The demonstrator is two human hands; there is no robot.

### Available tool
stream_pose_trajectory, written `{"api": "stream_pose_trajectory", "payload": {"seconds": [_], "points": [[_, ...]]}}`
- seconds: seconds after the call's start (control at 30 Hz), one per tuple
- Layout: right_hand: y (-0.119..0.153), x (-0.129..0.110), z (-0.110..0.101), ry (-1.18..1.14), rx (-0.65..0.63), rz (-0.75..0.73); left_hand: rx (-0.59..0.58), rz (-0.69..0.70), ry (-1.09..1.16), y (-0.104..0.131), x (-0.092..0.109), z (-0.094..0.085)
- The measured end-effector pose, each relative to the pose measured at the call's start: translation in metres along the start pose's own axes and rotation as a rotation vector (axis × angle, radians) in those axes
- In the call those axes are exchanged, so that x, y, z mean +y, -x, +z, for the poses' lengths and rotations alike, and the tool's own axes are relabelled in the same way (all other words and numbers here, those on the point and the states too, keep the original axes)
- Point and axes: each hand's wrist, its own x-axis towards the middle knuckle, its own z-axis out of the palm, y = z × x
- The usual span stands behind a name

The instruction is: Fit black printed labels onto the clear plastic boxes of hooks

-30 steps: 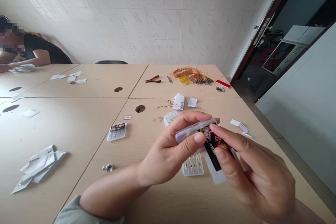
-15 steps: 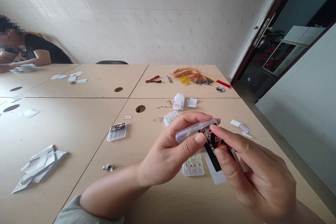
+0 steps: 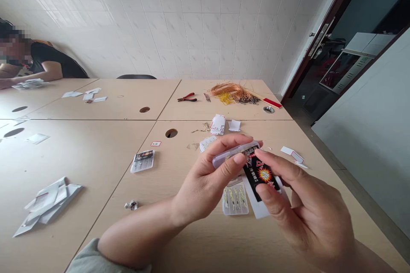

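My left hand (image 3: 205, 175) is closed around a clear plastic case (image 3: 224, 156), its thumb on the near side. Between the thumb and fingers of my right hand (image 3: 307, 204) is a black printed label (image 3: 260, 172), its upper end against the case. White backing paper (image 3: 254, 198) hangs below the label. Under my hands on the table lies a clear box (image 3: 236, 199) with yellowish-green strands in compartments. More clear cases (image 3: 206, 143) lie behind my left hand, partly hidden by it.
Left of my hands sit a labelled case (image 3: 143, 161), crumpled foil (image 3: 131, 205) and white packets (image 3: 48, 204). Farther back are pliers (image 3: 187, 97), orange wires (image 3: 232, 90) and white cards (image 3: 218, 124). A person (image 3: 45, 62) sits at the far left.
Both hands have shifted slightly left and up with the case and label. More of the label's orange burst now shows, and more of the box beneath is visible.
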Motion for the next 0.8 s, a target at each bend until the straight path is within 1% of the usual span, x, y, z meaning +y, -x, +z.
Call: {"api": "stream_pose_trajectory", "payload": {"seconds": [0.07, 0.13, 0.2, 0.27, 0.33, 0.47, 0.63, 0.8], "points": [[0.002, 0.002, -0.001, -0.055, -0.044, 0.053, 0.034, 0.000, 0.001, -0.001, -0.001, -0.001], [0.005, 0.005, -0.002, -0.160, -0.106, 0.134, 0.064, -0.001, 0.004, -0.002, 0.000, -0.002], [0.007, 0.007, -0.004, -0.273, -0.141, 0.195, 0.085, 0.003, 0.011, -0.002, 0.001, -0.002], [0.008, 0.008, -0.006, -0.355, -0.159, 0.216, 0.096, 0.016, 0.025, -0.002, 0.004, -0.001], [0.008, 0.007, -0.008, -0.386, -0.175, 0.216, 0.097, 0.024, 0.048, -0.002, 0.007, 0.000], [0.007, 0.005, -0.007, -0.365, -0.191, 0.221, 0.073, 0.018, 0.111, 0.000, 0.012, 0.003], [0.003, 0.001, -0.002, -0.217, -0.071, 0.172, 0.082, 0.019, 0.151, 0.002, 0.016, 0.005], [0.000, -0.003, -0.003, -0.159, -0.060, 0.107, 0.104, 0.028, 0.138, 0.004, 0.020, 0.005]]}}
